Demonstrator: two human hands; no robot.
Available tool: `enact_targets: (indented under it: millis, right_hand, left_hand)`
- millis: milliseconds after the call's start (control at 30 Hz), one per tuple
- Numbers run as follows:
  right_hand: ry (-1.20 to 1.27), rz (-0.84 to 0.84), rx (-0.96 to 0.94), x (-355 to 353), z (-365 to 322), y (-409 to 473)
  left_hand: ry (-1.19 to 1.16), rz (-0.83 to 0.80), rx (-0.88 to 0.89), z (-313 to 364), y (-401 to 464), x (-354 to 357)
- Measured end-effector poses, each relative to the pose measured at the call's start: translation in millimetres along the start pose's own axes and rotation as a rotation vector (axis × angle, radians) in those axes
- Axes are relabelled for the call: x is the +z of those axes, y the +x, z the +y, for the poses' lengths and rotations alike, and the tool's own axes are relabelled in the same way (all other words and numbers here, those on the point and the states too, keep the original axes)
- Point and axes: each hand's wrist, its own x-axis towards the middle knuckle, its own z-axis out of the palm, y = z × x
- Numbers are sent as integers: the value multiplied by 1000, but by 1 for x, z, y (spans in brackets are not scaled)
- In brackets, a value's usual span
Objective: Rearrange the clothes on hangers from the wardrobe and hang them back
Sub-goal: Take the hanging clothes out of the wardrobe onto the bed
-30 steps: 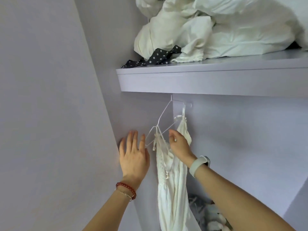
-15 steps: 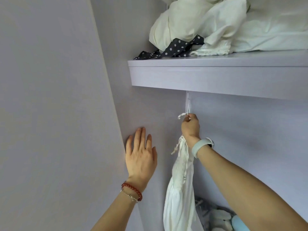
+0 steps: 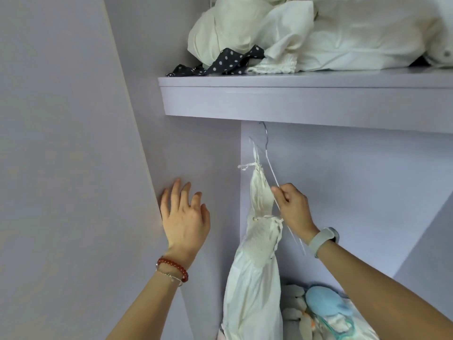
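A cream strappy dress hangs on a thin white wire hanger whose hook goes up behind the front edge of the lilac shelf. My right hand pinches the hanger's sloping arm beside the dress top. Flat against the wardrobe side panel rests my left hand, fingers spread and holding nothing. The rail under the shelf is hidden.
Crumpled white bedding and a black polka-dot cloth lie on the shelf. Soft toys, one light blue, sit low inside the wardrobe at the right. A lilac wardrobe door fills the left.
My right hand has come down from the hanger's hook to its sloping arm. The hanger now shows turned edge-on under the shelf. My left hand has stayed on the panel.
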Motion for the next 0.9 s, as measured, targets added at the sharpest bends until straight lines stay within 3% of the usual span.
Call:
enact_targets:
  millis: [200, 300, 367, 500, 667, 800, 900]
  right_hand:
    - [-476, 91, -328, -60, 29, -82]
    - [-776, 51, -443, -95, 31, -120]
    - [-897, 100, -375, -119, 27, -147]
    - [-832, 220, -128, -148, 12, -202]
    - [-732, 579, 182, -195, -37, -267]
    - [-796, 792, 270, -247, -84, -314]
    - [-848, 912, 310, -277, -116, -348]
  left_hand:
    - [-300, -231, -14, 18, -38, 13]
    - [-615, -509, -86, 35, -67, 20]
    - [-776, -690, -71, 47, -89, 22]
    - [-914, -967, 7, 67, -130, 22]
    - [-1097, -1263, 174, 103, -178, 0]
    - [-1250, -1338, 328, 152, -200, -40]
    - [-1374, -1303, 369, 193, -209, -77]
